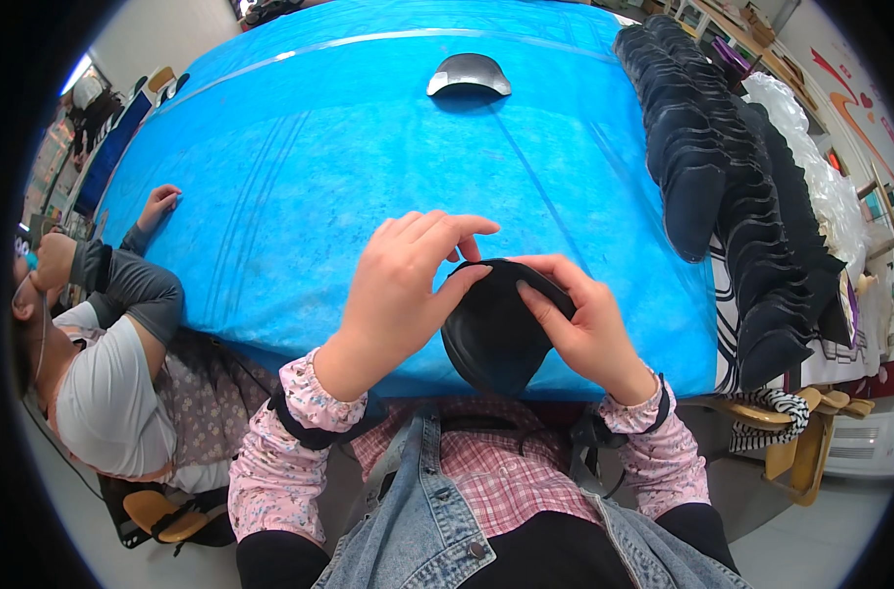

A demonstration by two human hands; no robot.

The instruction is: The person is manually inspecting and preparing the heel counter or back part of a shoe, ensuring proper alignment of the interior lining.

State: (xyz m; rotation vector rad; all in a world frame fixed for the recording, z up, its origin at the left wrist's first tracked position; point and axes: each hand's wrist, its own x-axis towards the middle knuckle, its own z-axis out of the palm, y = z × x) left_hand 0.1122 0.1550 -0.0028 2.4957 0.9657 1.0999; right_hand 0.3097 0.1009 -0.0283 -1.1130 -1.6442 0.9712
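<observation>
A black, rounded piece that looks like a cap brim (496,339) is held up at the front edge of the table, before my body. My right hand (589,324) grips its upper right edge, thumb on the near face and fingers behind. At the top edge my left hand (403,280) pinches the rim between thumb and forefinger, its other fingers loosely stretched to the right. Farther back on the table lies a single dark curved brim (469,76), arched upward, with a pale patch at its left end.
Blue sheeting covers the table (349,147). Long nested rows of black brims (687,147) run along the right side, beside crumpled clear plastic (810,147). At the left, another person (123,383) sits with one forearm on the table's edge. A striped cloth (771,417) hangs at lower right.
</observation>
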